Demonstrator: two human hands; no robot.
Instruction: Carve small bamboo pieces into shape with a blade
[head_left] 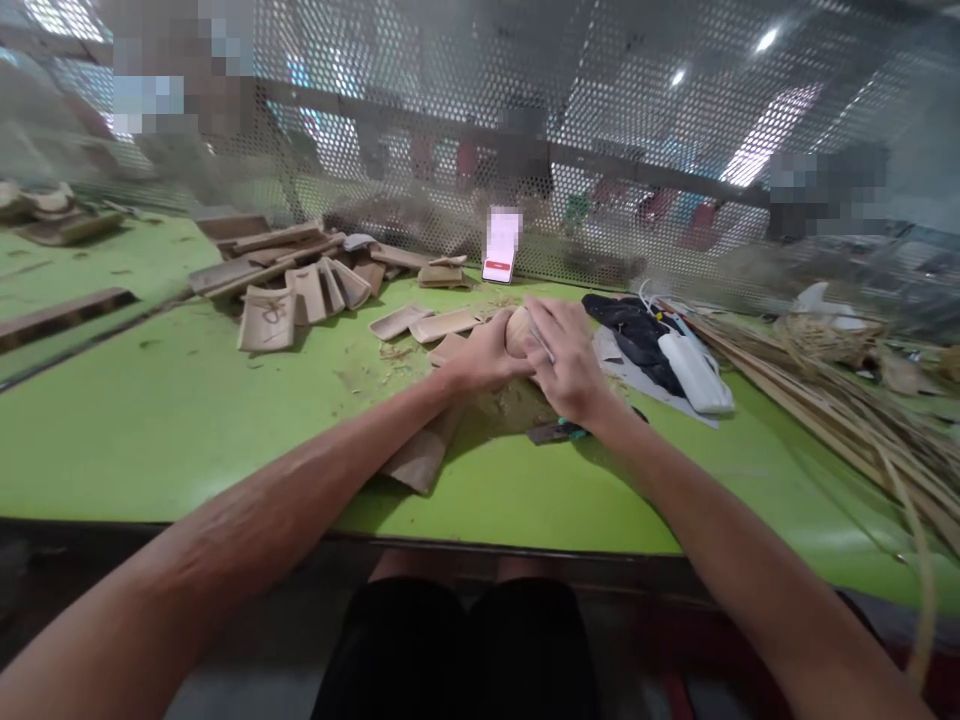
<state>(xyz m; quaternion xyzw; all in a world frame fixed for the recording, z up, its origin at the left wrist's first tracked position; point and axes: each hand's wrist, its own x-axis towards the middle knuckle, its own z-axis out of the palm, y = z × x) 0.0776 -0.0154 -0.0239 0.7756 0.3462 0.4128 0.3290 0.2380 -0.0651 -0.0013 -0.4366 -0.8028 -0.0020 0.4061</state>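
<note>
In the middle of the green table my left hand (484, 355) grips a pale, rounded bamboo piece (518, 335) from the left side. My right hand (566, 360) is closed over its right side, with a thin greyish edge (541, 340) showing under the fingers; its kind I cannot make out. Pale shavings and several small curved bamboo pieces (446, 324) lie just beyond my left hand. Below my right wrist rests a dark flat blade-like tool (551, 433) with a bit of teal. A wider bamboo piece (424, 455) lies partly hidden under my left forearm.
Bamboo pieces (270, 318) are heaped at the back left. A phone (498, 265) leans against the perforated metal screen (420, 120). On the right are a dark cloth (637, 340), a white power bank (697, 373) with a cable, and long bamboo strips (810, 400). The table's front edge runs near my lap.
</note>
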